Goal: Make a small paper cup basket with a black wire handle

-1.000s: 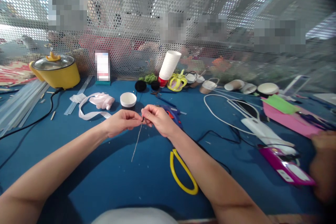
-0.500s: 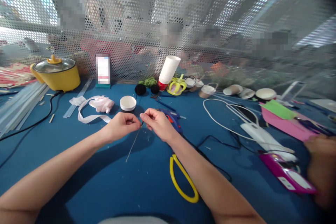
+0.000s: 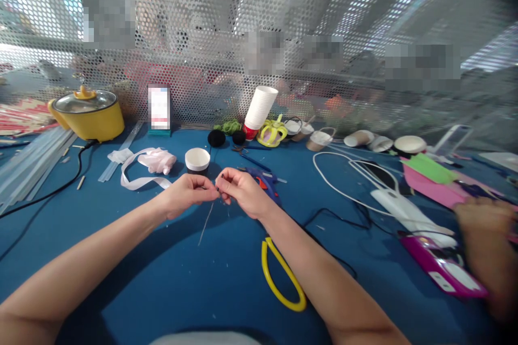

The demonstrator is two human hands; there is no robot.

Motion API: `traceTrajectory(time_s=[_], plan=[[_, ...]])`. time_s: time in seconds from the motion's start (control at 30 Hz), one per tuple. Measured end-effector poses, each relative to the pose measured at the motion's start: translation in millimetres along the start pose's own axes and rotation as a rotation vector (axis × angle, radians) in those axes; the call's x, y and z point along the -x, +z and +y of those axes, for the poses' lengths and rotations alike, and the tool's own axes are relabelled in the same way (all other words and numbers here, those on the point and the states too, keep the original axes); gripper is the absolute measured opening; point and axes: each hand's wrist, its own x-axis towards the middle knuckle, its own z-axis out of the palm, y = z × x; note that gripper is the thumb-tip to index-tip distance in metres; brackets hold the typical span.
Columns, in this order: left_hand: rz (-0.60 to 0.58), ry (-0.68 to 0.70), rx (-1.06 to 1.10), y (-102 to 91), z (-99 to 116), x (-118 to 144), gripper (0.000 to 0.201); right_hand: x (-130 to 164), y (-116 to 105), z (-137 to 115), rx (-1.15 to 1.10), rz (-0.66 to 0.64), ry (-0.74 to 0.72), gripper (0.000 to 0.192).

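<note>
Both hands meet over the middle of the blue table (image 3: 170,275). The left hand (image 3: 184,194) and the right hand (image 3: 240,190) each pinch the top end of a thin grey wire (image 3: 206,221) between thumb and fingertips, the other fingers curled in, and the wire hangs down from the pinch at a slant toward the tabletop. Something small and dark sits right at the pinch; it is too small to make out. Just behind the hands stands a small white cup (image 3: 197,159), with a pink ribbon (image 3: 148,164) to its left and a blue glue gun (image 3: 263,180) close behind the right hand. Yellow-handled scissors (image 3: 281,280) lie under the right forearm. At the far right, another person's hand (image 3: 483,237) rests blurred beside a magenta case (image 3: 441,267).
</note>
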Motion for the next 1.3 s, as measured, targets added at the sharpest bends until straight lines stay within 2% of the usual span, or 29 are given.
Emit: traceTrajectory(time_s=[0.3,0.43,0.53,0.7,0.83,1.07,1.3], plan=[[0.081,0.082,-0.201,0.3,-4,-2,0.019,-1,-1,9,0.301,0.146,-0.098,0.031],[0.095,0.103,-0.224,1.5,-7,-2,0.020,0,1,7,0.397,0.192,-0.111,0.028],[0.099,0.100,-0.181,2.1,-7,-2,0.020,1,4,5,0.346,0.188,-0.083,0.028],[0.037,0.008,0.038,3.0,-3,-2,0.020,0,4,1,0.054,0.025,-0.028,0.029],[0.024,-0.017,0.138,3.5,-6,-3,0.021,-1,2,4,0.074,0.059,-0.011,0.030],[0.043,0.023,-0.003,1.6,-18,-9,0.022,-1,2,8,0.275,0.162,-0.043,0.030],[0.078,0.077,-0.153,3.2,-24,-11,0.025,-4,-1,14,0.206,0.143,-0.029,0.031]])
